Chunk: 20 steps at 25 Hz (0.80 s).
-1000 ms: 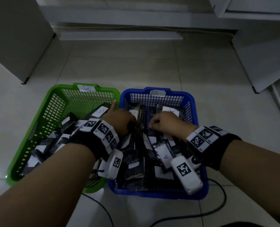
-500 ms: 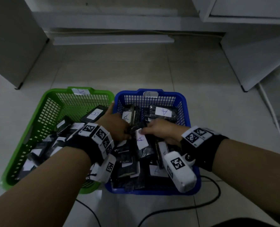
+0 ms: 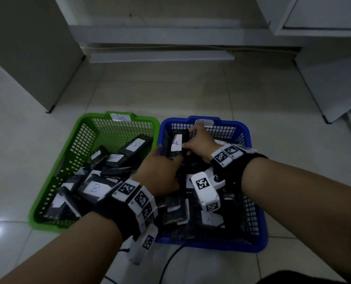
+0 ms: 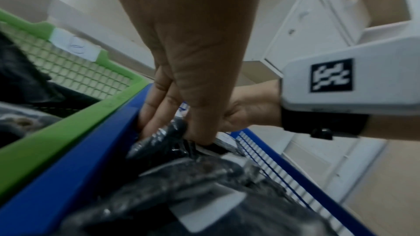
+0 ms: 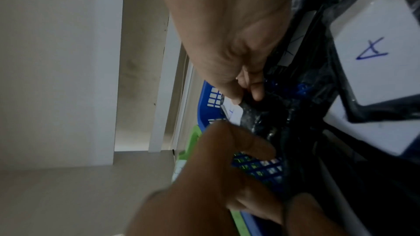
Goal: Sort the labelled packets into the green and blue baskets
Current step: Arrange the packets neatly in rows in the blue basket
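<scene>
Right hand [image 3: 198, 143] grips packet [image 3: 177, 145] labelled "A".

Head camera looks down from above; both wrist cameras (very close) share the blue basket [image 3: 254, 201].

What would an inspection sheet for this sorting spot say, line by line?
Surface: pale tiled floor; both baskets sit on it, side by side.
Job's things: green basket holds black packets labelled B; blue basket holds packets labelled A. One A packet is raised at the blue basket's far end.
Clutter: nothing seen.
Hands: right hand grips the raised A packet; left hand reaches into the blue basket, fingers pinching a black packet in the left wrist view.
Cables: a dark cable runs on the floor below the blue basket.
Surroundings: white cabinets behind and to the right.
</scene>
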Each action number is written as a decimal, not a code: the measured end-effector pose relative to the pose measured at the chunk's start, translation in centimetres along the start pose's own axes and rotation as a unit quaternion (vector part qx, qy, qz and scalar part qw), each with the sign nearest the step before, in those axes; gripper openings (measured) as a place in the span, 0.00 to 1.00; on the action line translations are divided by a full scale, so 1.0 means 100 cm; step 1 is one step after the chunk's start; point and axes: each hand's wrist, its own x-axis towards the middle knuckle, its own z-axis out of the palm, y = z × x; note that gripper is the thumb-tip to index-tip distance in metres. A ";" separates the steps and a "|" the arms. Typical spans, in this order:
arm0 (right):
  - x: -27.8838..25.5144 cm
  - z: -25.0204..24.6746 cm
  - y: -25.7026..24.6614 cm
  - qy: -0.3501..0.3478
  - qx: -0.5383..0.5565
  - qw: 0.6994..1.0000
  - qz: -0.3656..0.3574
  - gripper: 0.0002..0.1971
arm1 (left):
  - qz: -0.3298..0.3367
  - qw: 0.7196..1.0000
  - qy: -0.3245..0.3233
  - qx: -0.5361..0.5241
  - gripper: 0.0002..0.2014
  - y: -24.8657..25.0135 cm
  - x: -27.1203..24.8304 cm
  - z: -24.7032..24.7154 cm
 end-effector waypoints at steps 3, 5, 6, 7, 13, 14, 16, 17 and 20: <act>-0.002 0.001 0.010 -0.025 0.032 0.999 0.004 0.14 | 0.019 0.999 0.023 0.045 0.14 0.011 -0.004 -0.005; -0.008 -0.013 0.012 -0.028 -0.011 0.999 -0.025 0.13 | 0.009 0.997 0.015 0.071 0.12 0.011 -0.002 -0.008; -0.012 -0.024 0.013 -0.031 -0.088 0.994 -0.056 0.13 | -0.003 0.997 0.022 0.071 0.12 0.008 0.000 -0.010; -0.020 -0.037 0.015 -0.053 -0.191 0.977 -0.081 0.13 | -0.015 0.998 0.034 0.053 0.12 0.004 0.002 -0.014; -0.058 -0.059 0.032 -0.228 -0.429 0.867 -0.111 0.25 | -0.125 0.939 0.122 -0.297 0.08 -0.025 0.023 -0.037; -0.059 -0.059 0.034 -0.213 -0.417 0.875 -0.119 0.24 | -0.146 0.913 0.144 -0.353 0.06 -0.027 0.028 -0.034; -0.057 -0.063 0.034 -0.175 -0.379 0.902 -0.115 0.19 | -0.171 0.876 0.164 -0.419 0.07 -0.029 0.039 -0.023; -0.055 -0.067 0.033 -0.144 -0.346 0.921 -0.108 0.18 | -0.171 0.875 0.162 -0.422 0.09 -0.028 0.043 -0.017; -0.041 -0.085 0.032 -0.006 -0.220 0.972 -0.079 0.17 | -0.160 0.892 0.147 -0.395 0.14 -0.022 0.052 0.003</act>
